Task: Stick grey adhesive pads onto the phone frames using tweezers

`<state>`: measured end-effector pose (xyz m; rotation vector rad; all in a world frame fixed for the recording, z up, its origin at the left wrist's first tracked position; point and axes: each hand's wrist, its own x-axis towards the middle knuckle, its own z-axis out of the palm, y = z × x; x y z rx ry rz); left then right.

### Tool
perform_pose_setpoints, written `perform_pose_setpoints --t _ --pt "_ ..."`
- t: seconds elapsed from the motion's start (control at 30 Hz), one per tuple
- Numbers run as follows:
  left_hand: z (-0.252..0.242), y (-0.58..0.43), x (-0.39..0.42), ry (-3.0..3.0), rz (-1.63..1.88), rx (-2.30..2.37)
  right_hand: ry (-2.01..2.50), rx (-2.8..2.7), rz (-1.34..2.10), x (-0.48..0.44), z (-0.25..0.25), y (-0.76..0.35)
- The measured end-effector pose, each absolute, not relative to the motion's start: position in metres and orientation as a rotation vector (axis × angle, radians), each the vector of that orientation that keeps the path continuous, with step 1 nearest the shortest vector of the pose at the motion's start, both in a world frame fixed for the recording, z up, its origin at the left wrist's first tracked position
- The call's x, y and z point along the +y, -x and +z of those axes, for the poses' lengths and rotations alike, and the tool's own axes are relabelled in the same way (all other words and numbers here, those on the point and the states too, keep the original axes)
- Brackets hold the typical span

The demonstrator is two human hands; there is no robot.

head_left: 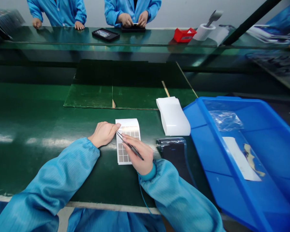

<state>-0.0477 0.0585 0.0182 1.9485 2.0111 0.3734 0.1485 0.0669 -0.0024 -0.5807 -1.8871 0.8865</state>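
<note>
Two hands work on a green bench mat (31,106) beside a blue plastic tray (228,100): the left hand (103,134) pins a sheet of small square labels (127,126) flat by its edge, while the right hand (137,154) grips fine tweezers (130,146) penlike, tips at the sheet.

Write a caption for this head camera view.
Left hand steadies a sheet of small grey squares while the right hand holds tweezers over it.

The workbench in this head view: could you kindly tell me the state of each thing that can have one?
Sheet of squares, flat on the green mat
Left hand, fingers on sheet's edge
Right hand, pinching tweezers
Tweezers, tilted over the sheet
Blue tray, holding a plastic bag
</note>
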Motion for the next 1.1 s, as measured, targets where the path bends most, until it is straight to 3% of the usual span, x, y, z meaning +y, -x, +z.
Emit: perform_pose_setpoints --t 1.1 --pt "0.0168 0.048 0.0584 -1.946 0.402 2.005 0.572 -1.877 0.854 0.0667 0.0021 -0.147"
